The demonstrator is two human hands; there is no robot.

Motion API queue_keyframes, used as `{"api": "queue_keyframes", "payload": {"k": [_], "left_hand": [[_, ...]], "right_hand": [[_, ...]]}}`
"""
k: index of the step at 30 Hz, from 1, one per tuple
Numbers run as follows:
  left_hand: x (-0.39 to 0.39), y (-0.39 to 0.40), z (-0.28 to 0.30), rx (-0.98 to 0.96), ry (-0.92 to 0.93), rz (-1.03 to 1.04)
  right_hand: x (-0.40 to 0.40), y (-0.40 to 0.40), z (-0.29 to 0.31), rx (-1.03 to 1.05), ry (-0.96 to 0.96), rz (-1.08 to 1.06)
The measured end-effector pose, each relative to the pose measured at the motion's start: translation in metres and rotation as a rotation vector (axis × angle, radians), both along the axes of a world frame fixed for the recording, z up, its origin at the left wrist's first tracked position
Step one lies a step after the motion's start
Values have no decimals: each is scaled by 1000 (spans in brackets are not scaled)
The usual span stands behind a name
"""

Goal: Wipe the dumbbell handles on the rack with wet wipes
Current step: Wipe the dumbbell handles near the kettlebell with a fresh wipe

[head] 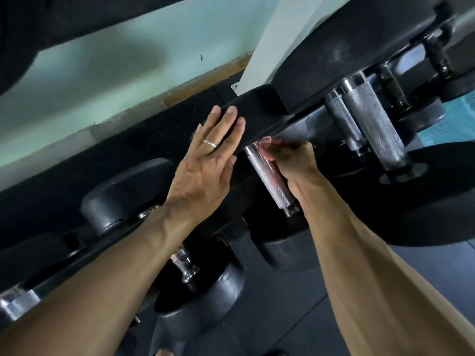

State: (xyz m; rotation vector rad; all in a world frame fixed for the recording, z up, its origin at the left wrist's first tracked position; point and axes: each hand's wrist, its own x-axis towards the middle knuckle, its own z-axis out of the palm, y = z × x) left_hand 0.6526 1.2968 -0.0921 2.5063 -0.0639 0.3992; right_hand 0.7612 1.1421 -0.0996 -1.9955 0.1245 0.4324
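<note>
Bracing flat on the dumbbell head (pixel 257 116), the left hand (pixel 205 170) lies spread; the right hand (pixel 290 156) curls round the handle (pixel 267 176) at centre frame, the wipe unseen, and could slip off the knurling.

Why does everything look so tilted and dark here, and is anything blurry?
Head view: the wide lens tilts and bends the rack; the black weights lie in deep shadow, while the handle under the right hand catches glare; the left hand is sharp, the far corners soft.
</note>
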Motion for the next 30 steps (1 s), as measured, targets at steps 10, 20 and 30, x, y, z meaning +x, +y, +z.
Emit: {"api": "queue_keyframes", "payload": {"k": [10,20,30], "left_hand": [[0,1,0,-39,-4,-14],[-1,8,1,-66,27,-63],[0,10,1,-111,25,-80]], "right_hand": [[-17,14,7,-193,-379,55],[-39,20,-1,-417,-544,162],[-49,-5,13,-339,-228,84]]}}
